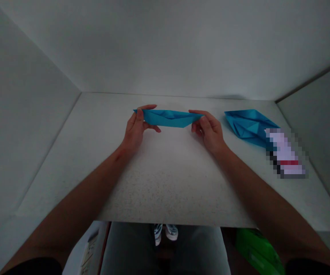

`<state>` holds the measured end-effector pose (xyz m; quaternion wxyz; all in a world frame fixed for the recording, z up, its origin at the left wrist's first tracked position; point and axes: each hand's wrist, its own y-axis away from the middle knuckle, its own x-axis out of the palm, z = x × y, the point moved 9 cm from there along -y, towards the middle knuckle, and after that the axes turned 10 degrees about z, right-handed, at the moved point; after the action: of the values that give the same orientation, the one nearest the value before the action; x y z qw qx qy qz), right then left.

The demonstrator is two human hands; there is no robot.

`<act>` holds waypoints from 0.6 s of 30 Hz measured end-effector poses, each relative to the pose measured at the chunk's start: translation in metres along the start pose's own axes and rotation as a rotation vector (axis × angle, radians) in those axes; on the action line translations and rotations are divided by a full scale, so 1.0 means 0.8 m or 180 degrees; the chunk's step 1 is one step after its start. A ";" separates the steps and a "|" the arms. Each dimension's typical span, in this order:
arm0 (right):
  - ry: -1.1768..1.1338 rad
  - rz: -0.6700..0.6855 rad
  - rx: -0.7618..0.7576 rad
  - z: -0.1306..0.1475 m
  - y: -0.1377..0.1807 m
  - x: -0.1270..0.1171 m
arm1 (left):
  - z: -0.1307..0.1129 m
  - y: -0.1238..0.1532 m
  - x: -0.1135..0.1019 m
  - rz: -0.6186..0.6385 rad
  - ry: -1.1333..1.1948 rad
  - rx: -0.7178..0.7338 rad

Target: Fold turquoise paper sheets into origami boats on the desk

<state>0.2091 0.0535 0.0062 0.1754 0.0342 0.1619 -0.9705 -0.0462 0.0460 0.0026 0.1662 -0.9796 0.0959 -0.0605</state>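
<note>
A folded blue paper boat [167, 118] is stretched lengthwise between my two hands, above the far half of the white tabletop. My left hand [136, 128] pinches its left tip between thumb and fingers. At the other end, my right hand [209, 130] grips the right tip, thumb on the near side. Along its upper edge the boat's folds are slightly parted. To the right of my right hand, a second blue folded paper boat [247, 124] lies on the tabletop, apart from my fingers.
A phone-like object, blurred by pixels [286, 152], overlaps the second boat's right end. White walls [176, 49] enclose the tabletop [165, 172] at the back and both sides. Below the front edge are my legs, shoes [171, 232] and a bright green item [256, 250].
</note>
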 end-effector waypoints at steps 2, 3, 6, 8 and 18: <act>0.0052 -0.0016 0.0049 -0.001 0.000 0.000 | 0.001 -0.001 -0.001 -0.0009 0.0017 -0.0026; 0.0078 -0.0032 0.0077 -0.001 0.000 0.000 | 0.001 -0.001 -0.002 -0.0009 0.0022 -0.0038; 0.0112 -0.0093 0.0141 -0.001 0.000 -0.001 | -0.001 -0.002 -0.006 -0.0037 -0.0011 -0.0002; 0.0098 -0.0123 0.0147 -0.001 0.001 -0.002 | -0.004 -0.001 -0.011 -0.0102 -0.0043 0.0082; 0.0112 -0.0385 0.0111 -0.006 -0.001 -0.015 | -0.011 -0.004 -0.034 -0.0371 -0.0301 0.0153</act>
<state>0.2198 0.0598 0.0030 0.1129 0.0445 0.1497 -0.9813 -0.0736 0.0520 0.0097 0.1902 -0.9810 0.0292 -0.0260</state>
